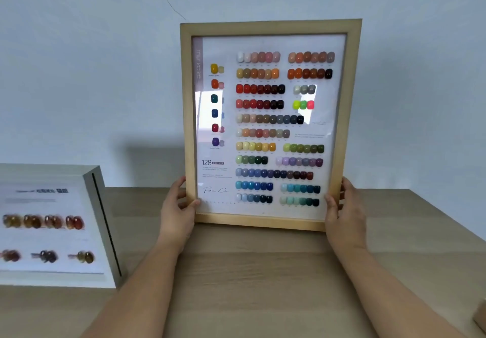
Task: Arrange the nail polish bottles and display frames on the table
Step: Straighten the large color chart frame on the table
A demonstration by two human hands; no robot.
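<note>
1. A big wooden frame [271,124] stands up near the middle of the table [263,272], with its front facing the camera.
2. The bottom edge of the frame looks like it sits on the table, close to the far edge by the pale wall [79,74]. It is hard to tell if it is touching the table or just above it.
3. The left hand [178,211] grips the left side of the frame, low down. The thumb is on the front and the fingers curl round the edge.
4. The right hand [344,211] grips the right side of the frame, low down too. Its thumb is also on the front.
5. The two hands are well apart, one on each side of the frame.
6. Inside the frame is a white sheet with many rows of little colour dots: reds, browns, greens, blues and more. It says "128 COLOR" near the bottom left.
7. A white frame [52,227] lies tilted at the left side of the table, well apart from the wooden one. It shows brown and amber blobs in rows, but it looks blurry.
8. The table top is light wood.
</note>
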